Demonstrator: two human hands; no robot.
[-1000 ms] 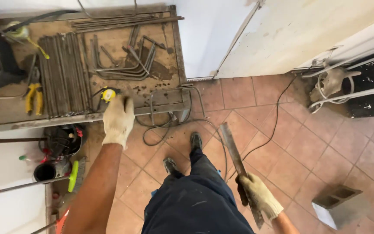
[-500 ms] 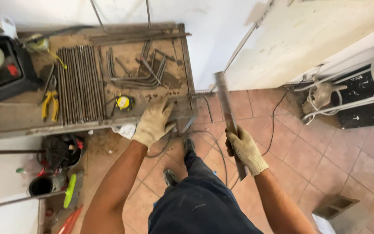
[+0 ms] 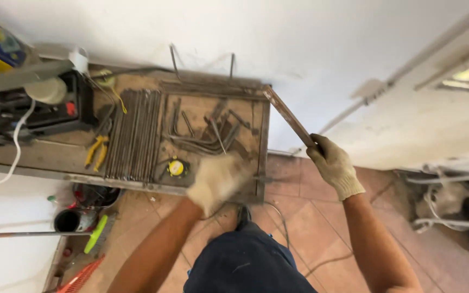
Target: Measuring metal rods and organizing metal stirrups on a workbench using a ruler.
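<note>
Yellow-handled pliers (image 3: 96, 151), row of steel rods (image 3: 134, 135) — bent rods (image 3: 202, 130) alongside, possibly a tape measure (image 3: 176, 167)

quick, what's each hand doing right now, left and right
Left hand: gloved and blurred, over the near edge of the workbench; whether it grips anything cannot be told.
Right hand: gloved, closed around the flat metal bar.

A makeshift metalworking spot: workbench (image 3: 55, 163) strewn with steel rods (image 3: 134, 135), pliers (image 3: 96, 152), tiled floor (image 3: 310, 217).
</note>
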